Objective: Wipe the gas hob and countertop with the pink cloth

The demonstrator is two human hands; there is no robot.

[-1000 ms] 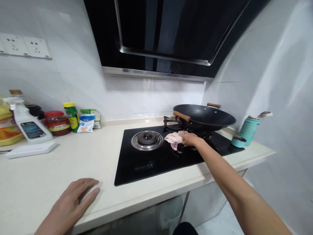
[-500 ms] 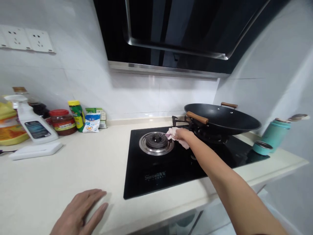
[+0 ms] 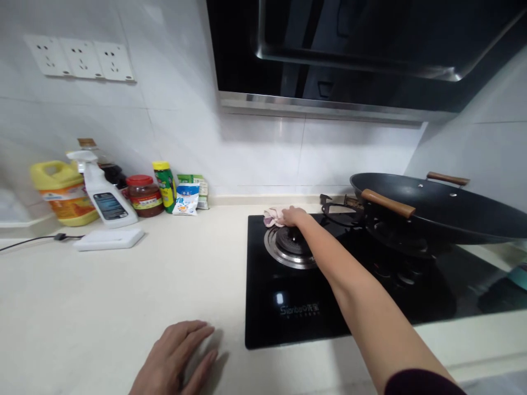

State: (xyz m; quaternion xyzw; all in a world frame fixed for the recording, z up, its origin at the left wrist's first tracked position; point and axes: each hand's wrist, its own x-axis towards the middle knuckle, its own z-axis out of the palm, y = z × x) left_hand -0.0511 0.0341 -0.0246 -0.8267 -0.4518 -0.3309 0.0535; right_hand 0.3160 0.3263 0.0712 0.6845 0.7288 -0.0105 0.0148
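My right hand [image 3: 293, 216] grips a crumpled pale pink cloth [image 3: 273, 217] and presses it on the black glass gas stove [image 3: 272, 307], just behind the left burner [image 3: 284, 253]. Its fingers are partly hidden by the hand itself, and the forearm covers the burner's right side. My left hand [image 3: 177, 356] rests over the pale counter [image 3: 197, 285] left of the stove, fingers and thumb apart, holding nothing. A pan support [image 3: 337, 211] lies on the stove behind the right forearm.
A large black wok [image 3: 444, 206] with wooden handles sits on the right burner. Along the wall at left stand a yellow jug [image 3: 66, 192], a white spray bottle [image 3: 107, 200], a red-lidded jar [image 3: 144, 196], a yellow-capped container [image 3: 164, 186] and packets [image 3: 187, 198]. A range hood [image 3: 329, 66] hangs above.
My right hand has moved the cloth from the burner's right side to behind it. The view has turned right to left, so things appear farther right. My left hand stays open over the counter.
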